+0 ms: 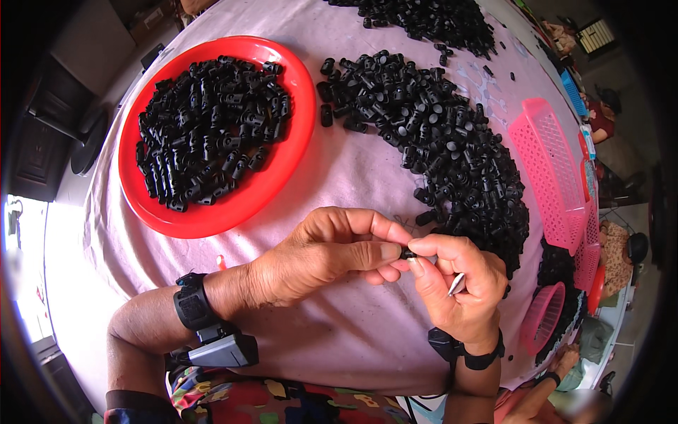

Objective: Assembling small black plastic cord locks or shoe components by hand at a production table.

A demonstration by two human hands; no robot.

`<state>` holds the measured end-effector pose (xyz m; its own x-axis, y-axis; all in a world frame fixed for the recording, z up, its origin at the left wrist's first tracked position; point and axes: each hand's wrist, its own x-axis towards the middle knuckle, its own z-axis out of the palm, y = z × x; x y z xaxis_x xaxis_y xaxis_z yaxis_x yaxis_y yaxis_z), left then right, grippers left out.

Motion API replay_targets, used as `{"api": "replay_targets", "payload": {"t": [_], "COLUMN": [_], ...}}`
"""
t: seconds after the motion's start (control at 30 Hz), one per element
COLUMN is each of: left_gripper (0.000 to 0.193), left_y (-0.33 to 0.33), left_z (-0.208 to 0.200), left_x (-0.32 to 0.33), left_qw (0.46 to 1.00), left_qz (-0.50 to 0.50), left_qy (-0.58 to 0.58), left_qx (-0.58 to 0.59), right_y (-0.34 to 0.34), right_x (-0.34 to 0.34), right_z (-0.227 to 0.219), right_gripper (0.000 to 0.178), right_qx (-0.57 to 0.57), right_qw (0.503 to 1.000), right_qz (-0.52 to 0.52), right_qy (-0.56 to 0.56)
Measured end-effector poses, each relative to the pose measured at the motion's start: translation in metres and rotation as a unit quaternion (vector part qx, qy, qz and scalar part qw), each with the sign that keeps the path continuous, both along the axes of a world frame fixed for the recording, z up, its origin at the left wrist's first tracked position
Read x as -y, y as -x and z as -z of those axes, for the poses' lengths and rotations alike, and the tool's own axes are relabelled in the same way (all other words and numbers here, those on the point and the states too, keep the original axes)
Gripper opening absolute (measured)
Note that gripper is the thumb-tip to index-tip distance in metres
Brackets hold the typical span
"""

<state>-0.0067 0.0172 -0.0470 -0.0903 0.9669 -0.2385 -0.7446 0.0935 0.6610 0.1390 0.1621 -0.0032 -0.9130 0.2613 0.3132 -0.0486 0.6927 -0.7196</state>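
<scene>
In front of my body, both hands meet over a small black plastic piece (407,253), which resembles a cord lock. My left hand (328,247) pinches it between thumb and fingers, covering most of it. Thumb and forefinger of my right hand (459,279) close on the piece's other side. A thin silver metal tool (458,284) shows against my right palm; its full shape is hidden. Ahead and to the left, a red round tray (300,141) holds many black cylindrical pieces (205,127). A curved heap of loose black pieces (452,141) lies just beyond my right hand.
Pink cloth (339,177) covers the table. Another black heap (431,21) lies at the far side. Pink plastic baskets (547,162) and a smaller pink basket (544,318) stand to the right. Another person's hand (565,360) appears at lower right, with more people beyond.
</scene>
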Motion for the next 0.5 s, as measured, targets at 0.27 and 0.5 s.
{"api": "replay_targets", "payload": {"t": [0.27,0.5], "left_gripper": [0.027,0.029], "left_y": [0.0027,0.0041], "left_z": [-0.0010,-0.0015], "left_x": [0.0014,0.0014], "left_qw": [1.000,0.995], "left_qz": [0.020,0.034], "left_qy": [-0.007,-0.031], "left_qx": [0.021,0.083], "right_y": [-0.0013,-0.0016], "right_x": [-0.0028,-0.0037], "right_z": [-0.0008,-0.0012], "right_gripper": [0.018,0.017], "right_qx": [-0.009,-0.003], "right_qw": [0.999,0.997], "right_qz": [-0.011,-0.024], "right_qy": [0.030,0.077]}}
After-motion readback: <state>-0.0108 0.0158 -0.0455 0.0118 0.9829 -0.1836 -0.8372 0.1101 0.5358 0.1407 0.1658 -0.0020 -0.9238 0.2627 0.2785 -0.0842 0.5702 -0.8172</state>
